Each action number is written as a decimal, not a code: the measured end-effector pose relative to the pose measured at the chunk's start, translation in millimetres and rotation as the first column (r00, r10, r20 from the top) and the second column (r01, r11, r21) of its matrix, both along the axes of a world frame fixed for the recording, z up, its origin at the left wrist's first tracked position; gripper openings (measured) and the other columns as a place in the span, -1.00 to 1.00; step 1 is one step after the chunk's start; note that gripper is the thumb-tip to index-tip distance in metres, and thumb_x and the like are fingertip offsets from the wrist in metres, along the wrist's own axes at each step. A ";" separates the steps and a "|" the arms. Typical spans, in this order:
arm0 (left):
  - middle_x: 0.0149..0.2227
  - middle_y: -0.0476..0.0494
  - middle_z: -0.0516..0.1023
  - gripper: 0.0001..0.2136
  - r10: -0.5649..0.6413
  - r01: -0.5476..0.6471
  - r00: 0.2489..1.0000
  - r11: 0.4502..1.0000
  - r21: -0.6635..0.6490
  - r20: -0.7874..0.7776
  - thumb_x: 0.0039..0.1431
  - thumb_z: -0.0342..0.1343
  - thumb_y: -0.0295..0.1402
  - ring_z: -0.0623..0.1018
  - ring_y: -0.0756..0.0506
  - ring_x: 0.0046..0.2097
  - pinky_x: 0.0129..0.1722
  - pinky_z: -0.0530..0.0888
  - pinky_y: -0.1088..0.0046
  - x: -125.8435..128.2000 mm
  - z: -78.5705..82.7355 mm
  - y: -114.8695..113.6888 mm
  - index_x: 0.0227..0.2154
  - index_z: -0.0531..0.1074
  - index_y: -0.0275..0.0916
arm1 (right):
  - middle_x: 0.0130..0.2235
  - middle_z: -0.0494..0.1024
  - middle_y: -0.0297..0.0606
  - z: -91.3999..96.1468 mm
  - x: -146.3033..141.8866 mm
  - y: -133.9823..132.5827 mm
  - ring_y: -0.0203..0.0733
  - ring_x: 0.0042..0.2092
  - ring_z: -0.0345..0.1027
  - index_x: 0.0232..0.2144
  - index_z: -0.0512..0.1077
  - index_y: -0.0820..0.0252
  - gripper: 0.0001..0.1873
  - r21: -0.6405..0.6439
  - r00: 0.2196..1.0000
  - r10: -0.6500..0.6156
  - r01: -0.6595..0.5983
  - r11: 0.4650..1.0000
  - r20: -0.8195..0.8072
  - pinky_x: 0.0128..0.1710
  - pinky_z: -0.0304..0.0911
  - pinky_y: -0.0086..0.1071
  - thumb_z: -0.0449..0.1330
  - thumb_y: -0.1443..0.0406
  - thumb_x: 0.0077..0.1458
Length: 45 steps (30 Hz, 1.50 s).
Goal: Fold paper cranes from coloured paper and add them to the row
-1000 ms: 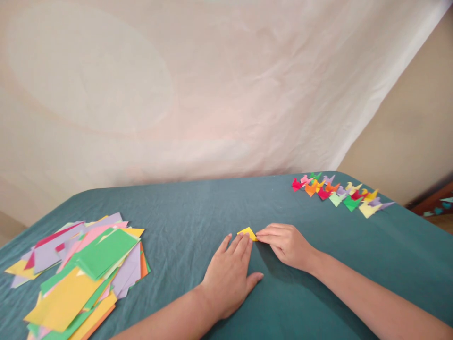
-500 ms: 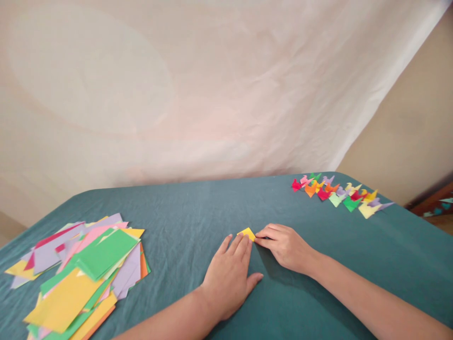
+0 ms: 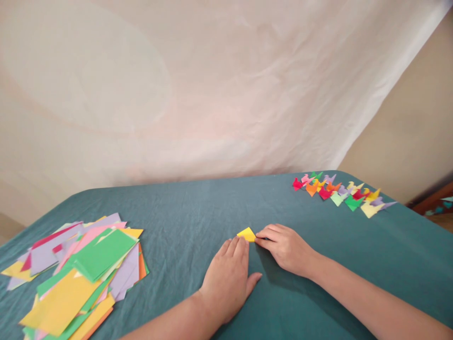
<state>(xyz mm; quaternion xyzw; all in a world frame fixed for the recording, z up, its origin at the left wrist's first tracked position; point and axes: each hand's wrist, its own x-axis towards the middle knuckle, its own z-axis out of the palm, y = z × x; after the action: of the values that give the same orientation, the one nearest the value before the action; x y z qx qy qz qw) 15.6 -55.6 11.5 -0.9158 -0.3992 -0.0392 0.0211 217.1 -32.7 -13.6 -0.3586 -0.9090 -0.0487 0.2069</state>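
A small folded piece of yellow paper [image 3: 247, 233] lies on the cloth-covered table, its near part hidden by fingers. My left hand [image 3: 229, 276] rests palm down at its near edge, fingers stretched out side by side and thumb spread away, the fingertips touching the paper. From the right, my right hand [image 3: 283, 245] pinches the paper's right corner between thumb and index finger, its other fingers curled. The exact folds are too small to make out.
Loose paper sheets [image 3: 106, 252] in green, yellow, purple, pink and orange are heaped at the left. Several small folded paper birds [image 3: 338, 197] stand in rows at the far right of the dark green table [image 3: 184, 212]. A pale cloth [image 3: 226, 94] hangs behind.
The fingers of my left hand have drawn slightly back toward me and closer together, uncovering more of the yellow paper. My right hand keeps its pinch in almost the same place.
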 end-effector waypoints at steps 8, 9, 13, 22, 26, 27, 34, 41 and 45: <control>0.11 -0.35 0.25 -0.49 -0.012 0.012 1.000 1.000 0.002 0.005 0.17 -0.07 -0.11 0.26 -0.27 0.12 0.11 0.20 0.15 -0.8 -3.8 1.3 0.07 0.18 -0.39 | -0.16 0.49 -0.11 0.5 -5.4 -0.8 -0.15 -0.14 0.31 -0.12 0.41 0.26 -0.72 -0.002 0.999 0.035 -0.035 0.999 -0.007 -0.19 0.28 -0.26 -0.02 0.39 0.18; 0.11 -0.35 0.25 -0.48 -0.012 0.012 1.000 1.000 0.003 0.006 0.17 -0.07 -0.11 0.26 -0.27 0.12 0.11 0.20 0.15 -0.7 -3.4 1.3 0.07 0.18 -0.39 | -0.16 0.48 -0.11 0.3 -5.5 -0.8 -0.15 -0.14 0.30 -0.12 0.40 0.27 -0.73 -0.014 0.999 0.032 -0.032 0.999 -0.003 -0.19 0.28 -0.26 -0.02 0.39 0.18; 0.10 -0.36 0.27 -0.48 -0.010 0.010 1.000 1.000 0.001 0.006 0.16 -0.06 -0.11 0.27 -0.27 0.11 0.10 0.20 0.16 -0.7 -0.8 1.6 0.07 0.18 -0.40 | -0.15 0.48 -0.13 -1.5 -5.2 -0.6 -0.15 -0.13 0.29 -0.11 0.40 0.25 -0.73 -0.047 1.000 0.017 -0.017 0.999 -0.007 -0.18 0.28 -0.25 0.01 0.38 0.17; 0.06 -0.33 0.30 -0.52 -0.022 0.022 1.000 1.000 0.011 0.012 0.18 -0.08 -0.11 0.29 -0.26 0.08 0.09 0.20 0.14 -1.3 -1.3 2.6 0.04 0.20 -0.36 | -0.19 0.49 -0.14 -2.9 -6.1 0.3 -0.16 -0.16 0.30 -0.14 0.43 0.22 -0.74 -0.037 0.998 0.006 -0.008 0.999 -0.055 -0.21 0.30 -0.26 0.02 0.40 0.16; 0.05 -0.29 0.31 -0.53 -0.038 0.038 0.999 0.999 0.004 0.024 0.18 -0.07 -0.12 0.29 -0.25 0.07 0.08 0.21 0.14 -2.2 -1.1 3.8 0.04 0.21 -0.34 | -0.19 0.48 -0.15 -3.6 -6.3 -0.1 -0.16 -0.16 0.29 -0.14 0.43 0.21 -0.72 -0.059 0.998 -0.001 -0.004 0.998 -0.070 -0.20 0.29 -0.26 0.01 0.42 0.15; 0.04 -0.28 0.31 -0.53 -0.041 0.041 0.999 0.999 0.002 0.027 0.18 -0.07 -0.12 0.29 -0.25 0.07 0.07 0.22 0.15 -2.5 -1.0 4.4 0.04 0.21 -0.34 | -0.19 0.48 -0.15 -3.6 -6.2 -0.1 -0.16 -0.16 0.29 -0.13 0.43 0.21 -0.72 -0.067 0.998 -0.003 -0.002 0.998 -0.069 -0.20 0.28 -0.26 0.00 0.43 0.15; 0.02 -0.26 0.32 -0.55 -0.050 0.050 0.998 0.999 0.001 0.031 0.19 -0.08 -0.13 0.31 -0.24 0.04 0.07 0.21 0.16 -2.3 3.0 7.3 0.04 0.22 -0.34 | -0.17 0.47 -0.16 -1.7 -6.7 0.3 -0.15 -0.15 0.27 -0.11 0.42 0.19 -0.71 -0.102 0.999 -0.015 0.010 0.995 -0.051 -0.18 0.27 -0.25 -0.01 0.42 0.16; -0.03 -0.25 0.36 -0.57 -0.062 0.061 0.997 0.998 0.023 0.037 0.20 -0.08 -0.13 0.32 -0.22 0.03 0.12 0.14 0.14 -1.7 2.9 9.5 0.02 0.24 -0.33 | -0.18 0.46 -0.15 1.9 -8.8 -0.8 -0.15 -0.15 0.26 -0.08 0.40 0.18 -0.68 -0.116 0.999 -0.013 0.007 0.993 -0.048 -0.17 0.25 -0.25 -0.01 0.44 0.15; -0.08 -0.22 0.39 -0.59 -0.070 0.069 0.997 0.997 0.027 0.038 0.19 -0.07 -0.14 0.34 -0.19 0.00 0.12 0.14 0.14 -1.4 2.9 11.7 -0.01 0.27 -0.31 | -0.17 0.45 -0.16 1.5 -8.2 -0.8 -0.14 -0.15 0.24 -0.08 0.40 0.18 -0.69 -0.142 0.999 -0.021 0.016 0.990 -0.035 -0.15 0.24 -0.24 0.00 0.43 0.16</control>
<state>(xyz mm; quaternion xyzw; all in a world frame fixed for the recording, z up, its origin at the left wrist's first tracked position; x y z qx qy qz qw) 14.2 -43.9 14.4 -0.9278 -0.3669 -0.0630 0.0237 209.0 -33.5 -12.1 -0.3816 -0.9028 0.0205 0.1971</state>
